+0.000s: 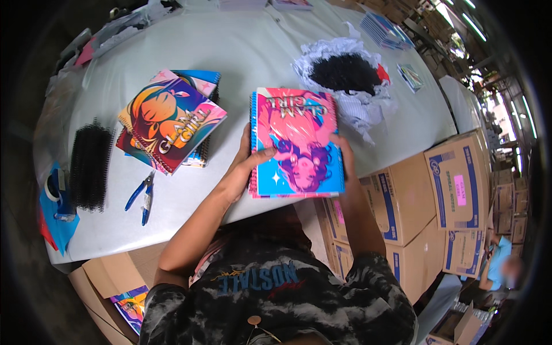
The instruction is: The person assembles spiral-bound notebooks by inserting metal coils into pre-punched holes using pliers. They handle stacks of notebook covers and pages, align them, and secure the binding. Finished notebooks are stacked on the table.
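A stack of spiral notebooks (pixel 296 144) with a pink and blue illustrated cover is held at the table's near edge. My left hand (pixel 244 167) grips its left side, thumb lying on the top cover. Around the right edge is my right hand (pixel 344 154), its fingers partly hidden by the notebooks. To the left lies a fanned pile of more spiral notebooks (pixel 172 123), the top one purple and orange. Blue-handled pliers (pixel 141 196) rest below that pile. A bundle of black spiral coils (pixel 92 167) stands farther left.
Crumpled white paper (pixel 359 106) holds a heap of black coils (pixel 344 73) at the back right. Stacks of notebooks (pixel 384 31) lie beyond it. Cardboard boxes (pixel 454 178) are piled right of the table, and a person in blue (pixel 499 264) is farther off. A tape roll (pixel 52 187) sits at far left.
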`<action>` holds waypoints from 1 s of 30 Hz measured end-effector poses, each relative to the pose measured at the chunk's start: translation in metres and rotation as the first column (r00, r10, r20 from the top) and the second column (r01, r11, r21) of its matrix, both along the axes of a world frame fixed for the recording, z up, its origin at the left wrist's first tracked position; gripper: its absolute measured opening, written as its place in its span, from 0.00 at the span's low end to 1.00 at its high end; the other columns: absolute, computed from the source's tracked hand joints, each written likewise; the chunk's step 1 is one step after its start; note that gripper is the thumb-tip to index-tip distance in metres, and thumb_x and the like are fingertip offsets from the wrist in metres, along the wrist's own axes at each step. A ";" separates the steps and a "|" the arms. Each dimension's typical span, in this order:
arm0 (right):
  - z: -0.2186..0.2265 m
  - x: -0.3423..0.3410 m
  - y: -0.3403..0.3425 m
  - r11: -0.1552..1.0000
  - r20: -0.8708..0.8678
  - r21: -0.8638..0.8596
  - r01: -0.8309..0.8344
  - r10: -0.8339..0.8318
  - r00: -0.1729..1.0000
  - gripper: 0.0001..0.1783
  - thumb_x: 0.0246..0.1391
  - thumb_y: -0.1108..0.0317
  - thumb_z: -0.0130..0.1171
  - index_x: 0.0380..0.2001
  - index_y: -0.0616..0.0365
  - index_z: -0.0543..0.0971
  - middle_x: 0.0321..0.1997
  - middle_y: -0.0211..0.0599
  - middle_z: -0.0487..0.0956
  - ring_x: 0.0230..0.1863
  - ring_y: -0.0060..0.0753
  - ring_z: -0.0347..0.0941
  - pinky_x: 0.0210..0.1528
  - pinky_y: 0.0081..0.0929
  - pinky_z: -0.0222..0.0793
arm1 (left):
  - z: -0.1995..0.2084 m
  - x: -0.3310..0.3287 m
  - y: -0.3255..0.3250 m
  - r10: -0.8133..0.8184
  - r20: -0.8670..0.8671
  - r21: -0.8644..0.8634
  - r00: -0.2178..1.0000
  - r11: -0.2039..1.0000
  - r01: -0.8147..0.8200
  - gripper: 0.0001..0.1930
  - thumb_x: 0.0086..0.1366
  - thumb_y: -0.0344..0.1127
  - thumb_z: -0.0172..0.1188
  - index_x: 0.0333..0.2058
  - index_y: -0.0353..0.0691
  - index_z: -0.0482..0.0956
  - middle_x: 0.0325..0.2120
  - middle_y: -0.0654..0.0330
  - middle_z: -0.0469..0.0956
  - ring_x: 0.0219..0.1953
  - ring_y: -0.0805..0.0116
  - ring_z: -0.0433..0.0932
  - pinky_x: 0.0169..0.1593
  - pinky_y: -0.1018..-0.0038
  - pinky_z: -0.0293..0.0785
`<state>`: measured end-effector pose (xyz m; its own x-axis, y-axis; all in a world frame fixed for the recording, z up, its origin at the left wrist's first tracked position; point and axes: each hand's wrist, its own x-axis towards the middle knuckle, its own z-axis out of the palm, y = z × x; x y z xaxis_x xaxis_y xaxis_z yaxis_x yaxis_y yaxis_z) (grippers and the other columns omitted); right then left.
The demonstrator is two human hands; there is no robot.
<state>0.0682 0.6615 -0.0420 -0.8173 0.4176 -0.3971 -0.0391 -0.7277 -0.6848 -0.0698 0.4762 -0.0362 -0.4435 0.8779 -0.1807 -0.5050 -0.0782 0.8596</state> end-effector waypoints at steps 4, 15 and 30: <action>-0.012 -0.062 0.029 0.981 -0.120 0.003 -0.196 0.195 0.973 0.29 0.45 0.55 0.55 0.48 0.61 0.70 0.43 0.43 0.76 0.39 0.39 0.75 0.45 0.36 0.72 | -0.004 -0.019 0.009 0.162 -0.028 0.026 0.986 0.987 -0.162 0.49 0.53 0.44 0.58 0.63 0.37 0.34 0.56 0.44 0.57 0.58 0.55 0.60 0.59 0.66 0.58; -0.017 -0.144 0.086 0.966 -0.016 0.144 -0.216 0.221 0.975 0.26 0.43 0.54 0.61 0.42 0.59 0.73 0.39 0.41 0.77 0.37 0.36 0.75 0.44 0.34 0.72 | -0.036 -0.076 0.058 0.416 0.040 0.114 0.909 0.901 -0.418 0.45 0.59 0.59 0.49 0.63 0.33 0.43 0.60 0.46 0.54 0.59 0.57 0.61 0.61 0.69 0.55; 0.059 -0.061 -0.042 0.267 -0.353 0.874 0.405 -0.222 0.909 0.25 0.47 0.70 0.59 0.51 0.66 0.71 0.53 0.43 0.72 0.58 0.36 0.62 0.62 0.31 0.50 | 0.029 -0.089 -0.124 -0.272 -0.960 -0.162 0.066 0.349 -0.923 0.25 0.61 0.41 0.53 0.54 0.36 0.65 0.54 0.44 0.63 0.58 0.49 0.60 0.62 0.62 0.51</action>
